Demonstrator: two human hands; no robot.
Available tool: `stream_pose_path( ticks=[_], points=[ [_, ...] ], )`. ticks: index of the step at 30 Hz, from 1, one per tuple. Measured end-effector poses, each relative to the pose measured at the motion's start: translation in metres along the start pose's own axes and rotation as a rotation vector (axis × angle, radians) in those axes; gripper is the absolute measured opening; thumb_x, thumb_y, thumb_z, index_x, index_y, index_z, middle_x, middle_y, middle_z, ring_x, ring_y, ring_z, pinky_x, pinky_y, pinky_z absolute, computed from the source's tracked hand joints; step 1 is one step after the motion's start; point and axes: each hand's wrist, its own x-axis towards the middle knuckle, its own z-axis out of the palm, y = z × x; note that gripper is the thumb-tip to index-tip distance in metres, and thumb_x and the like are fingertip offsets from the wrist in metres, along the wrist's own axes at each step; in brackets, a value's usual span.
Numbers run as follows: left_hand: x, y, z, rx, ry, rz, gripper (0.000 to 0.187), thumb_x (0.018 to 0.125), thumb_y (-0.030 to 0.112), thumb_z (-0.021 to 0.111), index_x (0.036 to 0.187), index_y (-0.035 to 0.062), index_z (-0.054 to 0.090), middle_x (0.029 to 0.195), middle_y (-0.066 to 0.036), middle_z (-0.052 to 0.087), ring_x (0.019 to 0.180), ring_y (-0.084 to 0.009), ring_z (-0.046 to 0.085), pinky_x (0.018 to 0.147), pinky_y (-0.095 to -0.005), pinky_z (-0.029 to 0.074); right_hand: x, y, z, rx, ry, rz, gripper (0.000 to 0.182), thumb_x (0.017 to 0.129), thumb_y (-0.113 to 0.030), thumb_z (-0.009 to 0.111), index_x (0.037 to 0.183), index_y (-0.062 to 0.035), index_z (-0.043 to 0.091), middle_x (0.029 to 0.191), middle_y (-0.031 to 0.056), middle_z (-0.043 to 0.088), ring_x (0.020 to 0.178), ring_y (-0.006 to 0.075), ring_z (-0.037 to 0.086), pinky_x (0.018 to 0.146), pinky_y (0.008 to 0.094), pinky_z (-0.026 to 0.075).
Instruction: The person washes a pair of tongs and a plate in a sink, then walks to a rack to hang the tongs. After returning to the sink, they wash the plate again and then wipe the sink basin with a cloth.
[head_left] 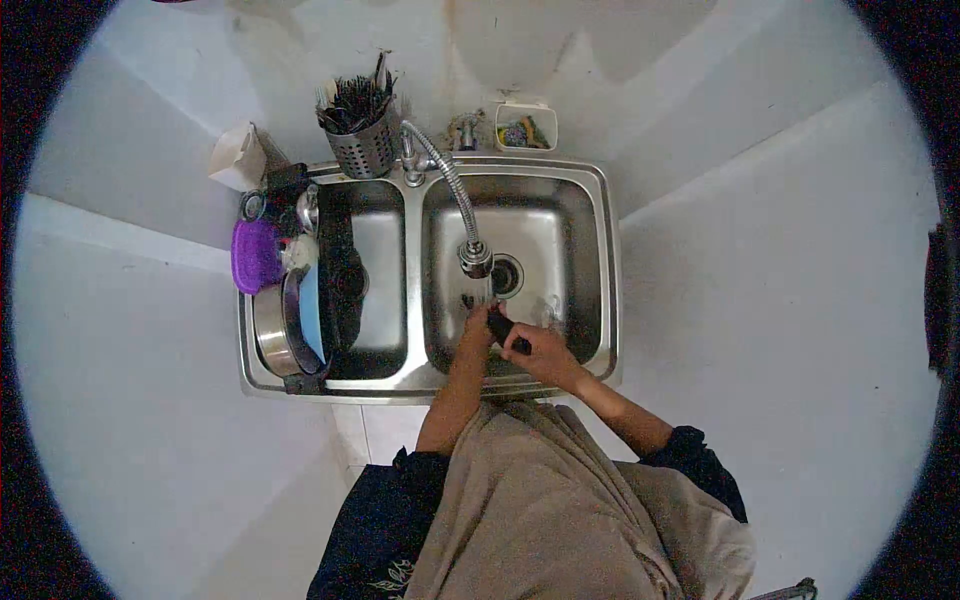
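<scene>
Over the right basin (570, 230) of a steel double sink, my right hand (543, 355) is closed around a dark, elongated object (505, 328), perhaps a utensil's black handle; its exact kind does not show. My left hand (482, 318) grips the far end of the same object, under the faucet head (476, 262). Water runs from the faucet onto that hand. Something small and dark shows just beyond the left fingers and cannot be made out. The drain (508, 275) lies just past my hands.
A dish rack (345, 230) spans part of the left basin (385, 270). On it are a metal pot (272, 325), a blue item (312, 310) and a purple container (256, 257). Behind stand a cutlery holder (362, 150), a sponge tub (527, 126) and a white container (238, 158).
</scene>
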Motion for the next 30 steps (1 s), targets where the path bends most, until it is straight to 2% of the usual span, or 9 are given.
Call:
stream_pose_path(
  ticks=[6,10,12,13,15,19,26,28,30],
  points=[
    [-0.058,0.029,0.031,-0.42,-0.094,-0.223,0.032,0.092,0.028,0.046,0.102,0.0002,0.057,0.094,-0.013,0.064,0.075,-0.0185,0.061,0.059,-0.0281,0.053,0.082,0.043,-0.021,0.108,0.309,0.084,0.02,0.073,-0.019,0.071,0.079,-0.0034,0.06,0.074,0.0099,0.062,0.069,0.0188,0.06,0.068,0.0313,0.046],
    [-0.084,0.058,0.042,-0.253,-0.403,-0.175,0.034,0.088,0.031,0.052,0.109,0.0045,0.055,0.097,-0.013,0.064,0.075,-0.0219,0.062,0.063,-0.0323,0.053,0.133,0.121,0.014,0.139,0.181,0.266,0.031,0.076,-0.034,0.066,0.082,-0.0033,0.062,0.075,0.0123,0.063,0.071,0.0233,0.061,0.071,0.0328,0.047],
    [-0.071,0.048,0.035,-0.236,-0.249,-0.168,0.033,0.084,0.026,0.056,0.108,0.0038,0.055,0.093,-0.012,0.064,0.072,-0.0209,0.062,0.059,-0.0308,0.053,0.126,0.137,0.031,0.241,0.115,0.383,0.04,0.082,-0.039,0.062,0.081,0.0003,0.063,0.068,0.0116,0.061,0.065,0.0204,0.058,0.066,0.031,0.046],
    [-0.063,0.041,0.029,-0.233,-0.173,-0.163,0.033,0.082,0.024,0.058,0.107,0.0035,0.055,0.092,-0.012,0.064,0.071,-0.0205,0.062,0.058,-0.0301,0.053,0.126,0.18,0.049,0.375,0.15,0.385,0.049,0.085,-0.051,0.054,0.085,-0.0033,0.065,0.072,0.0077,0.063,0.066,0.0211,0.059,0.065,0.031,0.048],
    [-0.05,0.028,0.01,-0.342,-0.231,-0.206,0.029,0.078,0.019,0.059,0.102,0.0024,0.056,0.088,-0.011,0.064,0.069,-0.0184,0.062,0.054,-0.0276,0.052,0.086,0.138,0.054,1.006,0.274,0.56,0.052,0.086,-0.056,0.048,0.084,-0.007,0.066,0.076,0.0041,0.064,0.066,0.0203,0.06,0.064,0.0322,0.05],
    [-0.086,0.056,0.048,-0.597,-0.083,-0.289,0.024,0.079,0.018,0.06,0.096,0.0009,0.057,0.09,-0.01,0.063,0.075,-0.0208,0.062,0.061,-0.029,0.053,0.072,0.173,0.119,1.591,-0.038,0.611,0.047,0.084,-0.052,0.052,0.094,-0.0071,0.061,0.082,0.006,0.064,0.067,0.0205,0.061,0.061,0.0337,0.051],
    [-0.086,0.057,0.033,-0.264,-0.072,-0.287,0.017,0.084,0.022,0.057,0.079,0.0067,0.053,0.063,-0.003,0.051,0.047,-0.0133,0.048,0.043,-0.0245,0.041,0.141,0.244,0.156,0.836,-0.024,0.69,0.044,0.083,-0.036,0.056,0.113,-0.0034,0.053,0.093,0.0119,0.062,0.071,0.0235,0.061,0.058,0.0358,0.051],
    [-0.085,0.056,0.028,-0.042,-0.074,-0.268,0.018,0.085,0.024,0.057,0.08,0.0073,0.053,0.062,-0.003,0.051,0.047,-0.0126,0.046,0.043,-0.0247,0.041,0.141,0.231,0.137,0.906,0.043,0.673,0.027,0.087,-0.02,0.05,0.103,0.0014,0.055,0.097,0.0139,0.061,0.079,0.0255,0.059,0.063,0.0369,0.049],
    [-0.077,0.049,0.021,0.21,-0.054,-0.218,0.017,0.084,0.023,0.057,0.083,0.0067,0.054,0.064,-0.007,0.054,0.052,-0.0187,0.052,0.047,-0.0306,0.045,0.147,0.239,0.144,0.363,0.091,0.271,0.028,0.085,-0.016,0.049,0.106,0.0026,0.053,0.095,0.0173,0.06,0.081,0.0299,0.058,0.069,0.0412,0.048]
  ],
)
